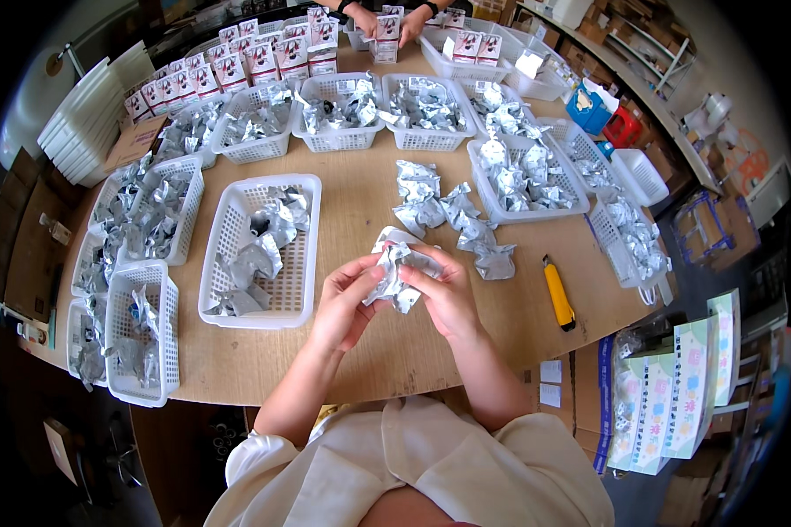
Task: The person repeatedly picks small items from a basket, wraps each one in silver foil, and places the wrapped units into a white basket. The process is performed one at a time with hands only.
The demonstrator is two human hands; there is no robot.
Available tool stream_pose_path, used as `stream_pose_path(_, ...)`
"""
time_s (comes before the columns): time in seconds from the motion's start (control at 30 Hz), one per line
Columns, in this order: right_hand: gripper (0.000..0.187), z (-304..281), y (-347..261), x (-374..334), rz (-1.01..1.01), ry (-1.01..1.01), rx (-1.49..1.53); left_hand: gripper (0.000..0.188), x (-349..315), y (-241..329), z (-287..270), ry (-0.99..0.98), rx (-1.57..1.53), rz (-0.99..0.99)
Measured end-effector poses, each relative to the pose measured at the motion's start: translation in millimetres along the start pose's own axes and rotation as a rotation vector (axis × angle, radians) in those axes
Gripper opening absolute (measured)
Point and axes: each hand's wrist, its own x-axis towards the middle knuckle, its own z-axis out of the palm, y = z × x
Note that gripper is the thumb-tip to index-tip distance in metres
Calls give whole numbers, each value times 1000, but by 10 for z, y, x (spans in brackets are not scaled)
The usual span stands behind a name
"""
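Observation:
A crumpled silver foil packet is held between my two hands, low over the middle of the table. My left hand pinches its left side with thumb and fingers, and my right hand grips its right side. A white edge shows behind the foil; what it belongs to is hidden. Just beyond my hands lie several loose foil packets on the wooden table. To the left stands a white perforated basket with several foil packets in it.
More foil-filled white baskets line the table's far side and both ends. A yellow utility knife lies at the right. At the far side, another person's hands hold a small printed box, near rows of similar boxes.

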Motion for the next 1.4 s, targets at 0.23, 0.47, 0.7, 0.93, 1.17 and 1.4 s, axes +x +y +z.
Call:
stream_pose_path(0.23,37,11,-10,-22,-13,34,154,30,19,-73,51,126,130,22)
stream_pose_path(0.47,20,-123,115,11,-60,133,-104,33,36,-149,91,17,539,346)
stream_pose_path(0.7,12,-170,168,38,13,269,62,30,76,-215,-106,95,366,137)
stream_pose_path(0.93,19,-89,148,20,28,247,91,23,58,-173,-78,173,710,371)
stream_pose_path(1.17,15,-160,242,27,0,277,118,24,88,-125,4,148,290,186)
stream_pose_path(1.4,14,-158,175,44,12,228,132,25,202,-72,-34,48,542,169)
